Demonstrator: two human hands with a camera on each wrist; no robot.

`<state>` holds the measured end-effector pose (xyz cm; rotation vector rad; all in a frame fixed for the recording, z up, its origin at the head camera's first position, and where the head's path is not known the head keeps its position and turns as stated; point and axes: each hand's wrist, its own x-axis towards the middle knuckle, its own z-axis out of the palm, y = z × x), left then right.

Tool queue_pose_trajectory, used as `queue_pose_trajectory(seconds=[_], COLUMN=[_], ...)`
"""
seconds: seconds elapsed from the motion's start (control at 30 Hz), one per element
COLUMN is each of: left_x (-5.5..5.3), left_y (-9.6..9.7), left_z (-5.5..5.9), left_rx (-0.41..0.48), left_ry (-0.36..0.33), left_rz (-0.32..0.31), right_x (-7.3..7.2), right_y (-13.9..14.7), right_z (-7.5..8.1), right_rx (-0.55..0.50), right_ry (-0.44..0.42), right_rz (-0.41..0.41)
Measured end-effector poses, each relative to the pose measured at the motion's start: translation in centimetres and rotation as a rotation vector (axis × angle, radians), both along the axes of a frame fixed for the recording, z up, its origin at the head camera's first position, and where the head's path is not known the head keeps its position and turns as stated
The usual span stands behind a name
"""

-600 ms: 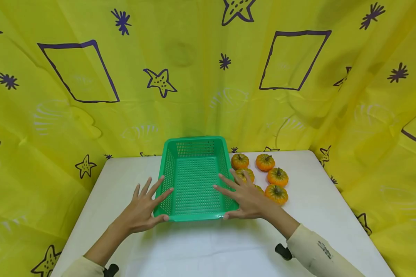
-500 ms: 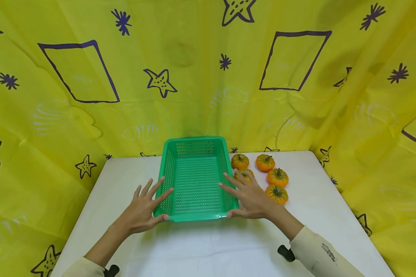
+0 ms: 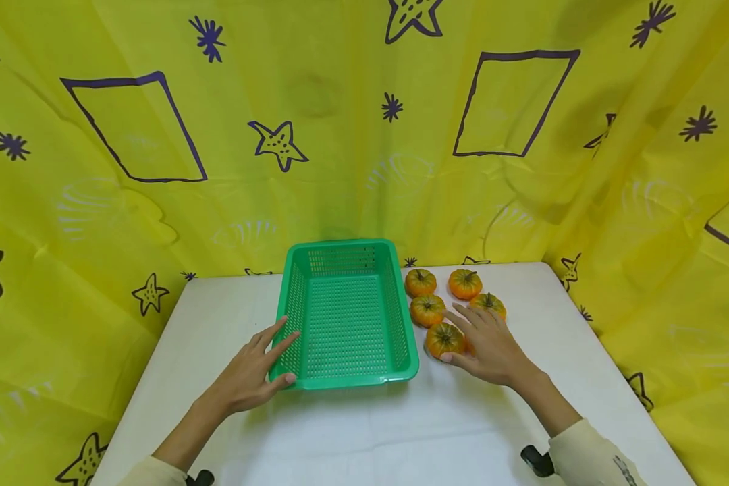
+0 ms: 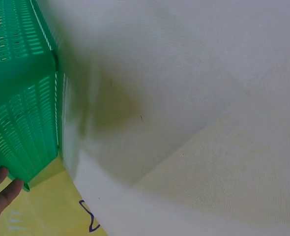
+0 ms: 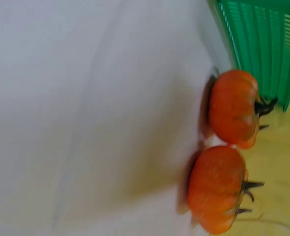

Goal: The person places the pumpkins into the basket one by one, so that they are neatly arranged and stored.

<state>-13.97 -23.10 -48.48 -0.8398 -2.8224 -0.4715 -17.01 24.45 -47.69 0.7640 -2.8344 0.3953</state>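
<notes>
Green basket point(image 3: 346, 327) and pumpkins point(image 3: 428, 310) standing side by side, none being lifted

In the head view, the basket is sitting at the far middle of the white table point(image 3: 364, 439), and no pumpkin is lying inside it. Five pumpkins are showing plainly just to its right, and an orange sliver, probably a sixth, is peeping out beside the right hand point(image 3: 489, 347). That hand is hovering over the near end of the group, fingers spread and gripping nothing, its thumb just beside the near-left pumpkin point(image 3: 445, 339); whether it is touching is hard to tell. The left hand point(image 3: 249, 374) is spreading wide at the basket's near-left side, holding nothing up. Judging from this, the handling is only beginning: the basket is standing ready, while all the pumpkins seem to be left.

In the left wrist view, two fingertips point(image 4: 10, 191) are meeting, or nearly meeting, the basket's edge without curling round it.

In the right wrist view, two pumpkins are standing next to each other, the basket is showing to their left in the scene, and the right hand's fingers are appearing only at the picture's edge, apart from both
</notes>
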Motion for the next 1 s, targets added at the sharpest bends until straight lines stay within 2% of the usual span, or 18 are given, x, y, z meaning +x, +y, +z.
queue_pose_trajectory(seconds=[0.17, 0.33, 0.53, 0.73, 1.0], left_x=[-0.4, -0.8, -0.9, -0.7, -0.6], left_y=[0.0, 0.0, -0.1, 0.0, 0.0], left_z=[-0.2, -0.4, -0.6, -0.8, -0.9], left_rx=[0.026, 0.029, 0.044, 0.064, 0.054], left_ry=[-0.033, -0.064, -0.08, -0.076, -0.091], left_rz=[-0.001, 0.019, 0.044, 0.06, 0.089], right_x=[0.4, 0.5, 0.4, 0.4, 0.5], right_y=[2.0, 3.6, 4.8, 5.3, 5.5], right_z=[-0.5, -1.0, -1.6, -2.0, -3.2], right_rx=[-0.014, -0.061, -0.095, -0.11, -0.095], right_ry=[-0.021, -0.041, -0.06, -0.149, -0.197], right_rz=[-0.099, -0.157, -0.197, -0.254, -0.256])
